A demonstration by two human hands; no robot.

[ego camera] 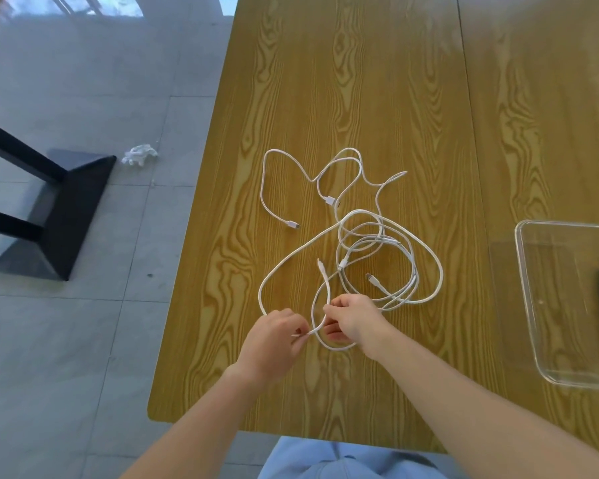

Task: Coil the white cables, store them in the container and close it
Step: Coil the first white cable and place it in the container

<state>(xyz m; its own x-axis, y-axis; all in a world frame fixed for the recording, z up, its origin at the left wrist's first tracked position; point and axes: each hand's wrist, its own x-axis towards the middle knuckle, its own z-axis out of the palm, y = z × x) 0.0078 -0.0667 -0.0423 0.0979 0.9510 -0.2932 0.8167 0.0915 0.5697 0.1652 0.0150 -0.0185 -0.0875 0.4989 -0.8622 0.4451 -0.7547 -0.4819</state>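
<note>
No text, label, brand or number can be read on anything in view.

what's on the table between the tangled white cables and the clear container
Nothing: in the head view, only bare wooden table separates the white cables from the clear container.

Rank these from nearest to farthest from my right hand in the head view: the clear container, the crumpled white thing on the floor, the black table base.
1. Clear container, right of the right hand, on the table.
2. Crumpled white thing, far left on the floor.
3. Black table base, farthest left.
</note>
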